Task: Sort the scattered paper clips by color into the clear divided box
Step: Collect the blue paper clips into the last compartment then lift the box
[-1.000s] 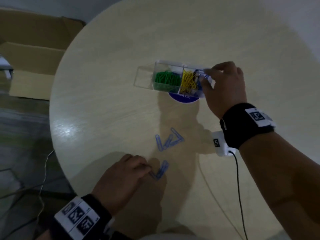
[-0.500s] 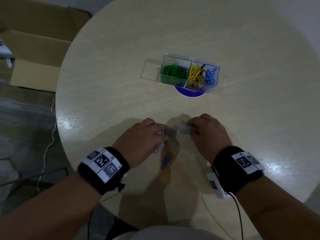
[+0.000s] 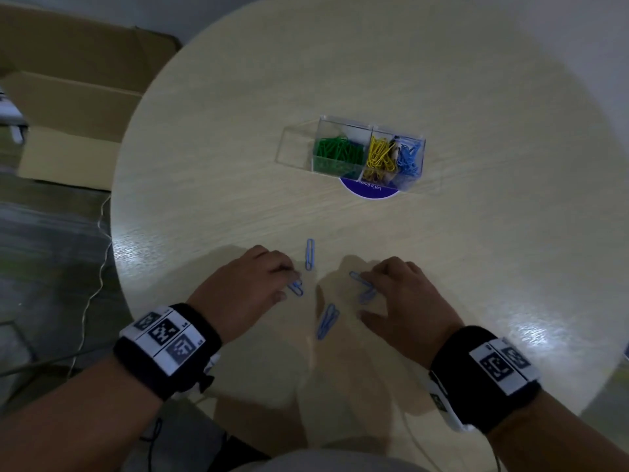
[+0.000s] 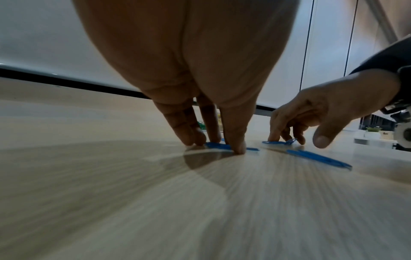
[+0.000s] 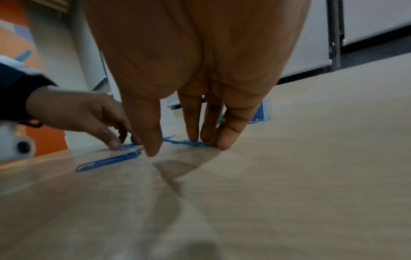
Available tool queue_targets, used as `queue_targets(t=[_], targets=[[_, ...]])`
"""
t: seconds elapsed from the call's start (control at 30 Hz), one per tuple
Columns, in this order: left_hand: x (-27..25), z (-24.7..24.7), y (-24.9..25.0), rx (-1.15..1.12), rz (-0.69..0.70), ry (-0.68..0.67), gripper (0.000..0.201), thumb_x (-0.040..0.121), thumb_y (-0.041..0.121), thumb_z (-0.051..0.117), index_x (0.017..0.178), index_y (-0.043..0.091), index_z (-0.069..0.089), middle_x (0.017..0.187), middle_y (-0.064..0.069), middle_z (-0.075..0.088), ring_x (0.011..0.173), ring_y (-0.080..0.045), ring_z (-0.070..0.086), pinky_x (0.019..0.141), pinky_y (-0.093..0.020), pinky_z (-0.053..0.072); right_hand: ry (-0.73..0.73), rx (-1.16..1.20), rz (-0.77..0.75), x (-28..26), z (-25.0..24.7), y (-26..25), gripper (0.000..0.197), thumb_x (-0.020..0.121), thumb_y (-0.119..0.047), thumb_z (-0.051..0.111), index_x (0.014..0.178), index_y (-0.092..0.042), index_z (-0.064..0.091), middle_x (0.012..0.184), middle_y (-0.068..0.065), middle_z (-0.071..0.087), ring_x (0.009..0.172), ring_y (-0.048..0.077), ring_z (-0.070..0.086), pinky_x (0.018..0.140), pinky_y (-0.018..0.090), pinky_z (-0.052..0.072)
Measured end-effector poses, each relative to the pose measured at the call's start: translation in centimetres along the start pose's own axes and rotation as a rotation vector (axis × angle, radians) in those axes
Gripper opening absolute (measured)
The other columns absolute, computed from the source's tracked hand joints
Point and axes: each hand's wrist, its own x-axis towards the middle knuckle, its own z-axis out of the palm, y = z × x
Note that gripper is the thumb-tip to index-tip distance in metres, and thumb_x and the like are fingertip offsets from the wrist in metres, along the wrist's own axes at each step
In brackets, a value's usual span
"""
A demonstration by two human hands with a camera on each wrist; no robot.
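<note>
In the lower centre of the head view my left grip (image 3: 245,287) pinches a blue clip (image 3: 296,288) between fingertips and thumb, flat on the desk (image 3: 238,131). Just right of it my right grip (image 3: 405,301) presses straight fingertips (image 5: 192,133) on a second blue clip (image 3: 362,284), thumb held apart, with loose clips (image 3: 327,321) lying between the two. The clear divided box (image 3: 326,124) stands well apart, upper centre, with green, yellow and blue clips side by side inside.

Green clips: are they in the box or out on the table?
In. The green clips sit piled inside the clear box; only blue clips lie loose on the table.
</note>
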Motion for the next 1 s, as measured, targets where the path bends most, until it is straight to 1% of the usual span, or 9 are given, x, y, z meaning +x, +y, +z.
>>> queue_targets(t=[0.1, 0.2, 0.37, 0.43, 0.5, 0.6, 0.77, 0.87, 1.0], targets=[[0.7, -0.3, 0.3, -0.001, -0.004, -0.01, 0.017, 0.084, 0.022, 0.071, 0.1, 0.022, 0.068, 0.1, 0.002, 0.06, 0.09, -0.022, 0.054, 0.069, -0.042, 0.052, 0.011, 0.0, -0.002, -1.0, 0.4, 0.2, 0.04, 0.073, -0.02, 0.072, 0.113, -0.017, 0.065, 0.1, 0.006, 0.057, 0.088, 0.031, 0.055, 0.078, 0.038, 0.051], [1.3, -0.5, 0.8, -0.003, -0.074, -0.038, 0.013, 0.081, 0.024, 0.073, 0.09, 0.023, 0.064, 0.094, 0.004, 0.056, 0.086, -0.022, 0.051, 0.066, -0.041, 0.051, 0.051, 0.0, -0.026, -1.4, 1.0, 0.1, 0.018, 0.081, -0.017, 0.069, 0.099, -0.019, 0.067, 0.09, 0.003, 0.057, 0.08, 0.029, 0.056, 0.071, 0.035, 0.049], [0.8, -0.3, 0.9, -0.111, -0.288, -0.016, 0.038, 0.073, 0.019, 0.08, 0.106, 0.02, 0.061, 0.104, 0.0, 0.051, 0.092, -0.024, 0.054, 0.077, -0.04, 0.05, 0.029, 0.031, 0.008, -1.1, 0.9, -0.3, 0.011, 0.076, -0.013, 0.069, 0.083, -0.02, 0.063, 0.084, 0.003, 0.056, 0.077, 0.027, 0.055, 0.07, 0.035, 0.047], [0.6, -0.6, 0.5, -0.18, -0.351, 0.001, 0.035, 0.072, 0.017, 0.081, 0.104, 0.016, 0.066, 0.101, -0.002, 0.056, 0.09, -0.025, 0.059, 0.078, -0.038, 0.051, -0.003, 0.049, 0.011, -0.6, 0.6, -0.2, 0.011, 0.074, -0.014, 0.067, 0.08, -0.02, 0.061, 0.082, 0.003, 0.057, 0.076, 0.028, 0.054, 0.071, 0.036, 0.048], [0.5, -0.9, 0.0, -0.203, -0.363, -0.005, 0.022, 0.073, 0.015, 0.08, 0.093, 0.017, 0.07, 0.091, -0.002, 0.06, 0.084, -0.026, 0.061, 0.075, -0.038, 0.05, -0.005, 0.059, -0.021, -0.3, 0.3, -0.3, 0.011, 0.072, -0.015, 0.066, 0.077, -0.02, 0.059, 0.08, 0.002, 0.058, 0.074, 0.028, 0.053, 0.071, 0.037, 0.047], [0.5, -1.3, -0.3, -0.19, -0.38, -0.053, 0.012, 0.075, 0.02, 0.078, 0.083, 0.023, 0.07, 0.083, 0.001, 0.061, 0.082, -0.023, 0.059, 0.075, -0.035, 0.048, -0.002, 0.045, -0.184, 0.2, -0.3, -1.6, 0.003, 0.073, -0.018, 0.061, 0.075, -0.019, 0.06, 0.082, 0.001, 0.06, 0.075, 0.026, 0.054, 0.07, 0.029, 0.038], [1.0, -2.0, 0.3, -0.056, -0.303, -0.132, 0.017, 0.078, 0.018, 0.072, 0.079, 0.024, 0.057, 0.08, 0.003, 0.056, 0.08, -0.024, 0.05, 0.067, -0.036, 0.043, -0.104, -0.093, -0.465, 1.1, 1.4, -3.7, 0.006, 0.074, -0.012, 0.061, 0.076, -0.018, 0.059, 0.086, 0.003, 0.064, 0.078, 0.028, 0.055, 0.073, 0.037, 0.047], [2.3, -2.8, 0.5, -0.085, -0.193, -0.16, 0.013, 0.082, 0.018, 0.067, 0.088, 0.025, 0.057, 0.081, 0.004, 0.058, 0.081, -0.025, 0.054, 0.066, -0.034, 0.041, -0.135, -0.119, -0.437, 1.0, 1.8, -3.6, 0.009, 0.076, -0.013, 0.06, 0.079, -0.022, 0.058, 0.08, 0.001, 0.058, 0.075, 0.028, 0.052, 0.068, 0.039, 0.048], [5.3, -2.7, 0.4, -0.06, -0.04, -0.06, 0.036, 0.075, 0.015, 0.078, 0.109, 0.02, 0.07, 0.085, -0.003, 0.068, 0.081, -0.03, 0.062, 0.065, -0.039, 0.054, -0.14, -0.108, -0.323, 0.6, 1.6, -3.2, 0.024, 0.069, -0.012, 0.07, 0.082, -0.03, 0.061, 0.074, -0.003, 0.059, 0.066, 0.025, 0.052, 0.056, 0.034, 0.049]])
